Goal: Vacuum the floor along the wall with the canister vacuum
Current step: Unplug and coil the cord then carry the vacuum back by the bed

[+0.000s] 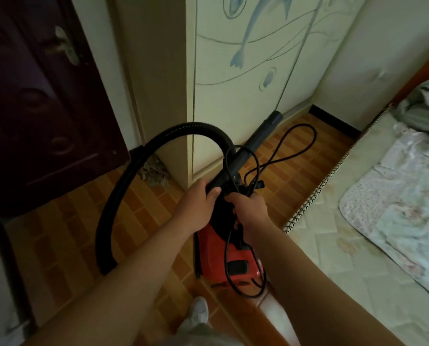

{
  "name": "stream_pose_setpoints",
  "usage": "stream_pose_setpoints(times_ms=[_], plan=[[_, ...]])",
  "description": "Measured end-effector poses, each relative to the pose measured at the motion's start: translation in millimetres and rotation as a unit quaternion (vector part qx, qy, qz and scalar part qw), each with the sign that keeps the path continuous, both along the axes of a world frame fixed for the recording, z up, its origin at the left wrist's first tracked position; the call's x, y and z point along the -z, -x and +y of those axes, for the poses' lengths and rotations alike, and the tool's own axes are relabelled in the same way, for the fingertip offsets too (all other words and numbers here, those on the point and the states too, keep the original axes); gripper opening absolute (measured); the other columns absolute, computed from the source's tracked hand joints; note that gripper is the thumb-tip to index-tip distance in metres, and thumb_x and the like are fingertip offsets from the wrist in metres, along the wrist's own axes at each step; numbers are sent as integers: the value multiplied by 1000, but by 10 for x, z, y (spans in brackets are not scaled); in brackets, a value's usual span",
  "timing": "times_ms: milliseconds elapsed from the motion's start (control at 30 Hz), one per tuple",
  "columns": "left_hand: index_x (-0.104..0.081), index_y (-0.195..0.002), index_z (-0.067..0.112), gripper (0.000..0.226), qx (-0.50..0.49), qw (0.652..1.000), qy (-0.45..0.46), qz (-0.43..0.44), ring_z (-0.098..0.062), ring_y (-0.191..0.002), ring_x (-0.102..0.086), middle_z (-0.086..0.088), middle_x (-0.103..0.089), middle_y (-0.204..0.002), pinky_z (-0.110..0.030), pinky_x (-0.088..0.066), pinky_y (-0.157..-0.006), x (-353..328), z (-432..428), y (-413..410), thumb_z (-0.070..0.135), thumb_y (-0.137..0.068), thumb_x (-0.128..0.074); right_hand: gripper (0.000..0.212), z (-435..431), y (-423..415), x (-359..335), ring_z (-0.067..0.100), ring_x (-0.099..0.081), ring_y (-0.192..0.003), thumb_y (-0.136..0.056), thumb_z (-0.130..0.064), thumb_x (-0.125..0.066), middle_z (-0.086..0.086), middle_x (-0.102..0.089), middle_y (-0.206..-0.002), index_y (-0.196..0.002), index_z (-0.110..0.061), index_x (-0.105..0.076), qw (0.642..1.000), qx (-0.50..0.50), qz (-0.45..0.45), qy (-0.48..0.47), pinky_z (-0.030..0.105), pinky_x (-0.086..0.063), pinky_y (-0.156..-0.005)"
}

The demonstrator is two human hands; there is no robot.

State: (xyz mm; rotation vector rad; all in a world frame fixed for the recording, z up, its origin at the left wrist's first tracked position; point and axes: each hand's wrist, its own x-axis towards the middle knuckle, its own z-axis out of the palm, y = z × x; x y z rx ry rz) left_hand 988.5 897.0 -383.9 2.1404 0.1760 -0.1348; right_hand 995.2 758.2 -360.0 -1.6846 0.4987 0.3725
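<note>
Canister vacuum (229, 258): one, red, on the floor (66, 236) near the wardrobe (240, 78) corner; likely heavy, best pulled by its hose.
Hose (123, 186): one, ribbed, flexible.
Wand (255, 141): rigid, tip off the floor.
Left hand (199, 203): wrapped around the wand's near end.
Right hand (248, 211): clenched on the tangled cord (293, 146).

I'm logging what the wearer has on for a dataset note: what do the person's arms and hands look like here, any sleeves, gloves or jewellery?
Both forearms are bare from the bottom edge of the frame to the hands; no sleeves show. The left hand and right hand are bare too: no gloves, and no watch, bracelet or ring can be seen. Below, there is light grey clothing and a pale shoe.
</note>
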Motion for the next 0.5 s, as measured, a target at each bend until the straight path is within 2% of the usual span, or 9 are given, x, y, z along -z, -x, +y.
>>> stream_pose_setpoints(times_ms=[267, 500], plan=[[-50, -126, 19, 41, 48, 999, -10, -4, -21, -102, -63, -2, -61, -115, -47, -57, -87, -111, -125, -924, 51, -104, -39, 16, -104, -772, -129, 17, -44, -44, -89, -19, -72, 5, -52, -66, -92, -10, -59, 998, 62, -5, -4, 27, -34, -42], [-47, -135, 16, 45, 98, 995, 1, -4, -23, -107, -61, -5, -60, -122, -47, -56, -89, -86, -125, -1779, 49, -104, -40, 18, -61, -1480, -117, 18, -44, -43, -88, -18, -72, 7, -53, -65, -93, -8, -58, 993, 114, -8, 30, 27, -33, -41]])
